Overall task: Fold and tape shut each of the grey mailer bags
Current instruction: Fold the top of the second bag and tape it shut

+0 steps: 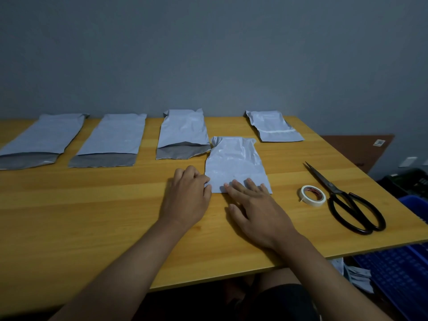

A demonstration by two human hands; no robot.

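On the wooden surface (pixel 92 205), far left: an unfolded grey mailer bag (pixel 44 137), dark flap open toward the near edge. Just right of it, a second unfolded mailer bag (pixel 111 140), flap likewise open. Further right, a third unfolded mailer bag (pixel 181 133), its dark flap slightly lifted and touching or just overlapping the top corner of the next bag.

Near centre: left hand (pixel 185 198), fingers curled, pinching the left near corner of the folded mailer bag (pixel 236 165). Crinkled at the far end, lying flat on the surface, near edge folded over. Right hand (pixel 259 212) beside the left, fingers (pixel 240 186) straight and slightly apart, tips pressing flat on the near edge of that same bag, thumb resting on the bare wood.

Behind and to the right, at the far edge: a taped mailer bag (pixel 273 126), folded short, pale strip of tape across it.

Right of the hands: a roll of white tape (pixel 312 195), lying flat. Just beside it, black scissors (pixel 347 200), closed, blades pointing away, handles toward the near edge.

Off the right edge, lower down: a blue crate (pixel 403 274).
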